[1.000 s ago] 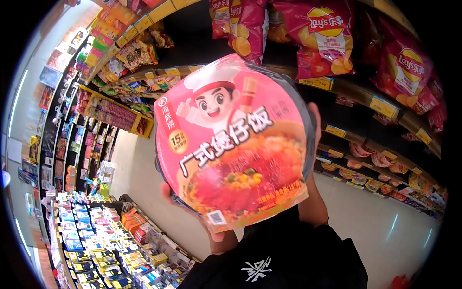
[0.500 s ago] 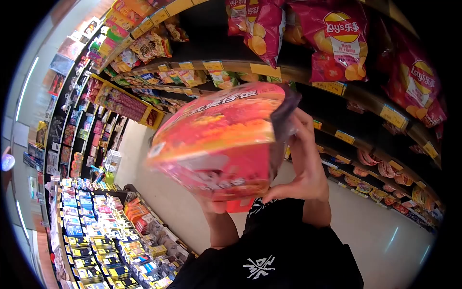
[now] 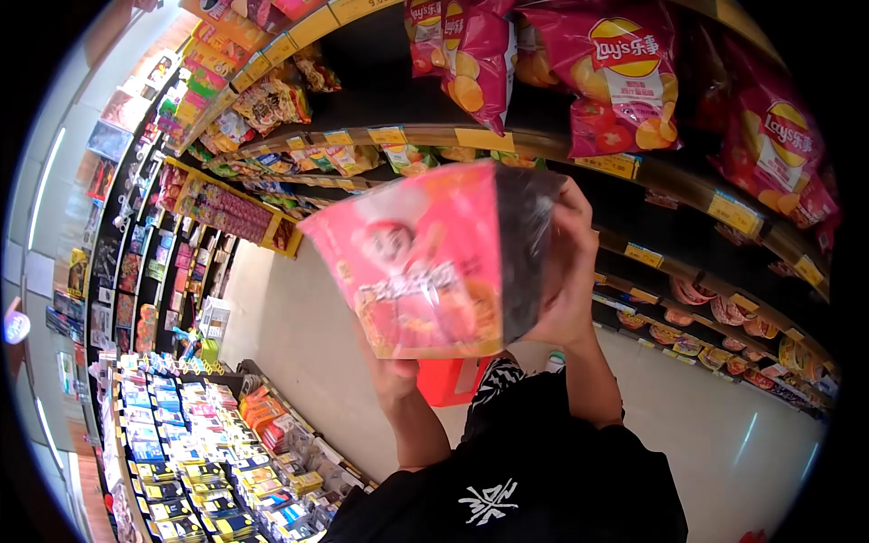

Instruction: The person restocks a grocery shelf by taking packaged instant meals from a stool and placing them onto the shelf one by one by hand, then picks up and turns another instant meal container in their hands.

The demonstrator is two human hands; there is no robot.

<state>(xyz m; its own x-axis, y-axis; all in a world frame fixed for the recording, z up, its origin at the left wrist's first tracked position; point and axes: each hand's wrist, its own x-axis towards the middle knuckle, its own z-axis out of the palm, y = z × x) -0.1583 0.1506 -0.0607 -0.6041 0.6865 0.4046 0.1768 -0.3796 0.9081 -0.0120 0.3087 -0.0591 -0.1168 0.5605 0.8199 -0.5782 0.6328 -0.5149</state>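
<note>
Both of my hands hold up a pink, shrink-wrapped instant claypot rice box [image 3: 425, 271] with a cartoon figure on its front. Its black end faces right. My right hand [image 3: 570, 271] is closed around that black end, thumb low and fingers behind the edge. From below and behind, my left hand [image 3: 396, 373] supports the box; most of its fingers are hidden. Beneath the box, close to my legs, a red object [image 3: 448, 385] shows in part, perhaps a shopping basket.
Shelves with Lay's chip bags [image 3: 625, 81] and price tags curve across the top and right. Bowl-shaped packs [image 3: 665, 333] line the lower shelves. A display of small packaged goods [image 3: 199, 452] stands at lower left. Pale floor [image 3: 290, 317] runs between.
The box has been turned in my hands: its patterned top faced me before, and now the pink front does. Its black end shows more. The view has shifted slightly.
</note>
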